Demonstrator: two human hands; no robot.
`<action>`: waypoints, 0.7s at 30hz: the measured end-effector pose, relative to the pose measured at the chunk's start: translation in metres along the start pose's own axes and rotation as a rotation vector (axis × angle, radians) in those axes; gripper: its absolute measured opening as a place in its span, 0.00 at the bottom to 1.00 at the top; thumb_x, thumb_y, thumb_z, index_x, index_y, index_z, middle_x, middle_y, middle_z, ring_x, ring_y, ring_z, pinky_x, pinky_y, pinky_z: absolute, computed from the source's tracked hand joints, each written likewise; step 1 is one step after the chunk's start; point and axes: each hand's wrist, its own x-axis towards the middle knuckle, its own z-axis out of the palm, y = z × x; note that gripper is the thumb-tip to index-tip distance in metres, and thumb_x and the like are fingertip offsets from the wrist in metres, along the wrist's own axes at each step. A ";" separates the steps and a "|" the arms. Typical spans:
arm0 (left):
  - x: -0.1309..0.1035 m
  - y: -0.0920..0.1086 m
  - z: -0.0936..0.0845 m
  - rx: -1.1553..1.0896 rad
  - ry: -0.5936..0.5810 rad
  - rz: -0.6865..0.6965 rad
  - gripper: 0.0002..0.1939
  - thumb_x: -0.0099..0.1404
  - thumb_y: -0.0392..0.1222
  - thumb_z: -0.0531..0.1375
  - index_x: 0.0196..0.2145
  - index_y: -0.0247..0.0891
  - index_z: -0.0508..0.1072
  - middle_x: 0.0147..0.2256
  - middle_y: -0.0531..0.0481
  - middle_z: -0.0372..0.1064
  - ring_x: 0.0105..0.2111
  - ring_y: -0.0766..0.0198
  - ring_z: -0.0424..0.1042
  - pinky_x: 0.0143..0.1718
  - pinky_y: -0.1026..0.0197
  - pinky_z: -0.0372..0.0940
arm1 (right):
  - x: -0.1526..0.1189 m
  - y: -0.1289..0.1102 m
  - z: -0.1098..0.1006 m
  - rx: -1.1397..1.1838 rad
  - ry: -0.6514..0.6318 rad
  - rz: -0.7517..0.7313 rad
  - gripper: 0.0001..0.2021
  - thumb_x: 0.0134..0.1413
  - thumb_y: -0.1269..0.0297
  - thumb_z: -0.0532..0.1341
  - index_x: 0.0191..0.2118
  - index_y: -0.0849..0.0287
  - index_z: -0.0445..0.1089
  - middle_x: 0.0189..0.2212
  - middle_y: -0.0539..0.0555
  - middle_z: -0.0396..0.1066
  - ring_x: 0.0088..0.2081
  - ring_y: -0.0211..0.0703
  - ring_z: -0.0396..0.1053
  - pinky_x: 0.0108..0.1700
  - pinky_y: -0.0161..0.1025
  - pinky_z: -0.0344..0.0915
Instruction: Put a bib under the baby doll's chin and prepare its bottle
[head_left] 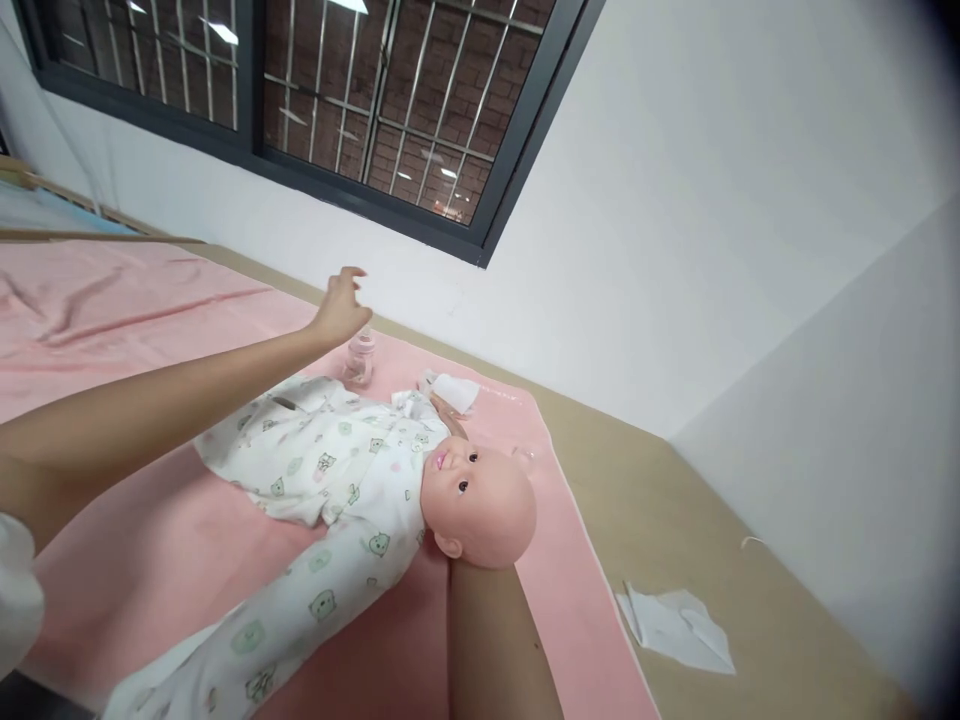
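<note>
A bald baby doll (480,500) in a white outfit with green animal prints (375,450) lies on its back on a pink sheet (142,540). My left hand (341,310) reaches across the doll's body, thumb and fingers apart, nothing visible between them. Just below that hand stands a clear baby bottle (360,358). My right forearm passes beneath the doll's head. Beyond the doll's shoulder, part of my right hand (448,410) shows beside a white tissue (457,391); its fingers are hidden, so I cannot see whether it grips the tissue.
A small clear object (523,455) lies near the sheet's edge beyond the doll's head. Another crumpled white tissue (679,630) rests on the tan surface (630,500) at right. A white wall (637,250) and a barred window (375,110) stand behind.
</note>
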 end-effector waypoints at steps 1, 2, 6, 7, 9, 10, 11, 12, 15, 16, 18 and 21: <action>0.002 -0.013 -0.003 0.025 0.005 -0.064 0.37 0.48 0.27 0.57 0.57 0.38 0.54 0.55 0.39 0.53 0.47 0.56 0.66 0.50 0.54 0.62 | 0.001 0.000 0.000 -0.063 0.092 0.126 0.10 0.27 0.50 0.63 0.24 0.43 0.70 0.23 0.55 0.66 0.44 0.68 0.70 0.40 0.61 0.66; 0.004 -0.025 -0.004 0.047 -0.004 -0.127 0.39 0.47 0.28 0.59 0.57 0.38 0.55 0.54 0.38 0.53 0.48 0.53 0.66 0.49 0.53 0.63 | 0.001 0.000 0.000 -0.084 0.148 0.193 0.11 0.27 0.49 0.63 0.23 0.43 0.70 0.23 0.55 0.65 0.44 0.68 0.70 0.40 0.61 0.66; 0.004 -0.060 -0.003 0.073 -0.160 -0.297 0.41 0.42 0.30 0.64 0.55 0.38 0.58 0.47 0.38 0.63 0.43 0.50 0.70 0.39 0.54 0.67 | 0.001 0.003 -0.004 0.060 0.000 0.021 0.14 0.22 0.47 0.64 0.23 0.43 0.69 0.24 0.54 0.66 0.40 0.64 0.70 0.36 0.58 0.66; 0.003 -0.065 0.000 0.066 -0.209 -0.305 0.41 0.41 0.30 0.65 0.54 0.37 0.60 0.44 0.40 0.66 0.41 0.52 0.71 0.37 0.56 0.67 | 0.001 0.003 -0.006 0.067 -0.028 0.016 0.14 0.22 0.48 0.64 0.23 0.43 0.69 0.24 0.54 0.66 0.40 0.64 0.70 0.37 0.58 0.66; 0.002 -0.071 0.006 0.052 -0.290 -0.289 0.40 0.40 0.32 0.68 0.53 0.37 0.63 0.38 0.44 0.69 0.37 0.54 0.72 0.34 0.59 0.67 | 0.000 -0.002 -0.011 0.021 0.044 0.137 0.13 0.21 0.49 0.64 0.23 0.43 0.69 0.25 0.55 0.66 0.42 0.66 0.69 0.39 0.60 0.65; 0.003 -0.072 0.010 0.051 -0.317 -0.272 0.39 0.40 0.32 0.69 0.52 0.37 0.64 0.37 0.46 0.70 0.36 0.56 0.73 0.34 0.61 0.66 | 0.000 -0.006 -0.013 -0.001 0.119 0.203 0.13 0.22 0.49 0.64 0.23 0.43 0.69 0.25 0.56 0.67 0.44 0.67 0.68 0.40 0.61 0.65; 0.003 -0.073 0.015 0.055 -0.336 -0.252 0.37 0.41 0.32 0.70 0.51 0.37 0.66 0.36 0.48 0.71 0.35 0.57 0.73 0.34 0.61 0.66 | -0.001 -0.010 -0.014 -0.001 0.219 0.249 0.12 0.24 0.49 0.63 0.23 0.43 0.69 0.25 0.56 0.67 0.46 0.68 0.68 0.42 0.62 0.64; 0.005 -0.074 0.019 0.064 -0.348 -0.233 0.34 0.43 0.33 0.70 0.49 0.36 0.67 0.35 0.50 0.71 0.35 0.58 0.72 0.35 0.61 0.66 | -0.003 -0.015 -0.015 0.030 0.307 0.251 0.12 0.26 0.49 0.62 0.24 0.43 0.70 0.25 0.56 0.67 0.48 0.69 0.67 0.43 0.64 0.64; 0.009 -0.076 0.032 0.108 -0.362 -0.183 0.18 0.58 0.40 0.65 0.45 0.34 0.70 0.37 0.49 0.71 0.36 0.61 0.71 0.39 0.58 0.67 | -0.006 -0.027 -0.015 0.244 0.541 0.153 0.11 0.32 0.50 0.60 0.28 0.41 0.71 0.24 0.55 0.68 0.53 0.68 0.65 0.45 0.64 0.64; 0.011 -0.077 0.036 0.125 -0.361 -0.174 0.14 0.62 0.42 0.62 0.44 0.33 0.70 0.38 0.48 0.70 0.37 0.62 0.71 0.40 0.56 0.67 | -0.007 -0.029 -0.015 0.307 0.614 0.152 0.11 0.34 0.50 0.59 0.29 0.40 0.72 0.23 0.55 0.68 0.53 0.68 0.64 0.45 0.64 0.64; 0.013 -0.080 0.042 0.152 -0.355 -0.169 0.13 0.67 0.44 0.59 0.44 0.33 0.70 0.40 0.48 0.70 0.38 0.61 0.71 0.40 0.54 0.68 | -0.007 -0.028 -0.014 0.357 0.678 0.136 0.12 0.36 0.49 0.57 0.31 0.39 0.73 0.24 0.55 0.68 0.53 0.66 0.66 0.45 0.63 0.64; 0.013 -0.081 0.047 0.163 -0.330 -0.184 0.12 0.65 0.43 0.61 0.42 0.33 0.70 0.38 0.48 0.69 0.38 0.61 0.70 0.41 0.54 0.67 | -0.006 -0.019 -0.015 0.302 0.495 -0.047 0.12 0.34 0.48 0.57 0.29 0.39 0.72 0.22 0.55 0.66 0.49 0.67 0.68 0.44 0.64 0.64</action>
